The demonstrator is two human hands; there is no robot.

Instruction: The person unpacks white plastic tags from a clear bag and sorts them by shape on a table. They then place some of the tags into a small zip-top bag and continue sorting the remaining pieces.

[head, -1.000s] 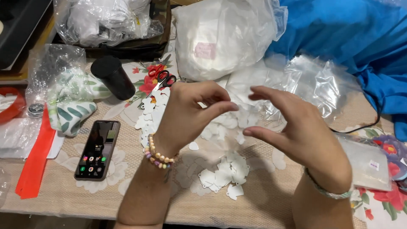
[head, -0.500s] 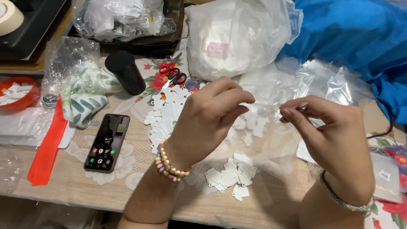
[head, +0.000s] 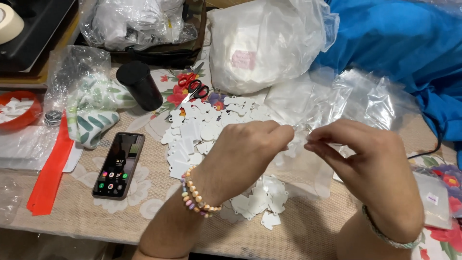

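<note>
Two bare hands meet over the middle of the table, fingertips almost touching: the left hand (head: pixel 243 156), with a bracelet of pastel beads (head: pixel 195 195) at the wrist, and the right hand (head: pixel 368 166), with a thin woven band, each pinch an edge of a small clear plastic sleeve (head: pixel 299 131) held between them. Both grips are closed on that sleeve, thumb against forefinger; whether anything sits inside it is too fine to tell. Just beyond the pinch and to its left lies a spread of flat white cut-out pieces (head: pixel 202 130), loose on the beige lace tablecloth (head: pixel 144 192), and a smaller cluster of the same white pieces (head: pixel 262 202) lies below the hands, nearer the person. Crumpled clear plastic bags (head: pixel 346 101) lie past the right hand, with a large bag of white material (head: pixel 260 43) further back. Red-handled scissors (head: pixel 192 87), a black cylinder (head: pixel 139 84) and a dark smartphone (head: pixel 119 165) sit well to the left of the grip. Judging by the heaps, most pieces remain loose on the cloth, so the bagging looks far from finished.
</note>
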